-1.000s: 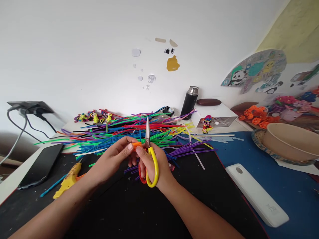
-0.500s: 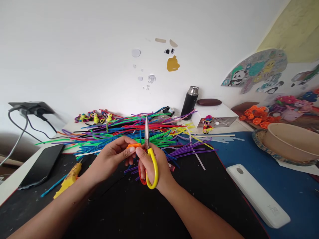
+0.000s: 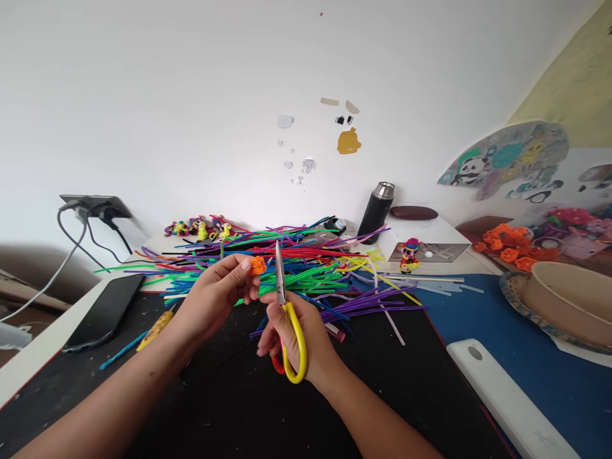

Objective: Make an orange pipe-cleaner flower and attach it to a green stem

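Note:
Between the thumb and fingers of my left hand is a small orange piece, apparently bent from fuzzy pipe cleaner. My right hand holds a pair of scissors with one yellow and one red handle loop. Their blades point up and away from me and look closed. A small gap separates the orange piece from the blades. Behind both hands spreads a loose heap of coloured pipe cleaners in green, blue, red and purple.
A phone, a yellow glue gun and a blue stem lie at left. Further back stand a black thermos and a small figure by a white box. A white power bank-like block and a beige bowl are at right.
My hands have moved apart: the left one carries the orange piece away from my right fingers and the scissors. The camera view has shifted slightly, too.

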### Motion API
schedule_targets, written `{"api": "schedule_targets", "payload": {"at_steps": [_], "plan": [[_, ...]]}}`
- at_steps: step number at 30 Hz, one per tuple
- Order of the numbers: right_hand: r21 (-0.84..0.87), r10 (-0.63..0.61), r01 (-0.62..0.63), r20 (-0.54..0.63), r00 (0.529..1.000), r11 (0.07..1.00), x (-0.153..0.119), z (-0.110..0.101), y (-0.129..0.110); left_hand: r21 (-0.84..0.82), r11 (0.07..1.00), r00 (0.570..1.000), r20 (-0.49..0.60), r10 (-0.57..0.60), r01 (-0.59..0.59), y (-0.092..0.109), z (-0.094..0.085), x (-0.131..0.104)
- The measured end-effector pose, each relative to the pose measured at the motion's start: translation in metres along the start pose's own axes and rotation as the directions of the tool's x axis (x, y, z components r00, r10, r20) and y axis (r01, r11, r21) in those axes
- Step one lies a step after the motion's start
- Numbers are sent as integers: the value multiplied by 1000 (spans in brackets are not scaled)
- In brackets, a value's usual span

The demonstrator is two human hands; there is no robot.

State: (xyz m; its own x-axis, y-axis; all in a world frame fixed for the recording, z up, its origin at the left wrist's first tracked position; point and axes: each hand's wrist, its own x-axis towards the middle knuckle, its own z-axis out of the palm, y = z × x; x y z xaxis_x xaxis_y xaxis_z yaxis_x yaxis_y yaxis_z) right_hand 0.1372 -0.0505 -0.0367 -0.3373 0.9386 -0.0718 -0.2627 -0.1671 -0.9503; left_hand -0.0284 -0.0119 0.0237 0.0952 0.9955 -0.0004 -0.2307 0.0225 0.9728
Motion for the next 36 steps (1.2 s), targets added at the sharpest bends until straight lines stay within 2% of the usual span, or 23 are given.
{"api": "schedule_targets", "payload": {"at_steps": [10, 14, 18, 22, 30, 36], "plan": [[-32, -49, 51, 52, 997, 998, -1, -4, 8, -2, 1000, 999, -28, 23, -23, 6, -2, -2], [-153, -56, 61, 36, 998, 986, -4, -7, 6, 37, 999, 1000, -5, 22, -22, 6, -2, -3], [-269, -71, 74, 22, 997, 960, -9, -6, -5, 75, 997, 1000, 16, 18, -19, 6, 0, -4], [-320, -66, 70, 23, 998, 945, -13, -5, -10, 92, 996, 1000, 29, 9, -11, 5, 1, -4], [-380, -87, 91, 26, 996, 921, -11, -9, -1, 139, 990, 999, 35, -2, -3, 6, 1, -5], [-408, -94, 82, -11, 995, 910, -11, -8, -2, 176, 984, 999, 46, 5, -13, 6, 2, -6]]}}
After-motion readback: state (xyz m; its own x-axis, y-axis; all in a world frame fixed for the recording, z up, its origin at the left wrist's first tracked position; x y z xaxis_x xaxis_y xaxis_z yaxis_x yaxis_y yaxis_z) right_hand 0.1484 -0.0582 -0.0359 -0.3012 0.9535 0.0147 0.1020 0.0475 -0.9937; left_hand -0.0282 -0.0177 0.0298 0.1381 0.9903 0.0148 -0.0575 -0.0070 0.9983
